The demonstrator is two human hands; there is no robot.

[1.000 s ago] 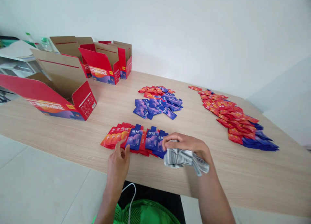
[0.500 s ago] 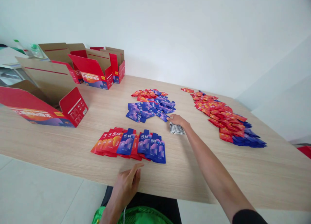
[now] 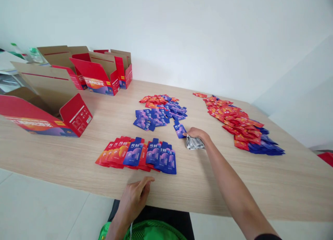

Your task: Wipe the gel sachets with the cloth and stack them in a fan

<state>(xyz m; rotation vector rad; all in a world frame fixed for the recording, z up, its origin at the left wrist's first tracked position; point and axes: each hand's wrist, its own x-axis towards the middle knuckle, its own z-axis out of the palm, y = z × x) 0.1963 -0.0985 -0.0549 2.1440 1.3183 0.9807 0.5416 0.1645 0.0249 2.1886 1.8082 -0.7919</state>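
My right hand [image 3: 197,133] pinches the edge of a blue drink pouch [image 3: 179,129] on the table, apart from the middle pile. Under the same hand is a crumpled grey-and-white striped bundle [image 3: 194,143]; whether it is cloth or paper I cannot tell. My left hand [image 3: 137,195] rests at the table's front edge, index finger stretched out and the other fingers partly curled, holding nothing visible. Just beyond it lies an overlapping row of red pouches [image 3: 118,152] and blue pouches [image 3: 153,153]. Behind the pinched pouch is a loose pile of blue pouches [image 3: 152,118] and red ones [image 3: 153,100].
A long heap of red and blue pouches [image 3: 231,120] spreads along the right of the table [image 3: 208,184]. An open red carton [image 3: 75,117] stands at the left, with several more open cartons [image 3: 101,80] behind. A white wall [image 3: 197,42] borders the far side.
My right hand has drawn the blue pouch away from the middle pile, towards me and slightly right, turning it more upright. The striped bundle has moved with it. My left hand has barely moved.
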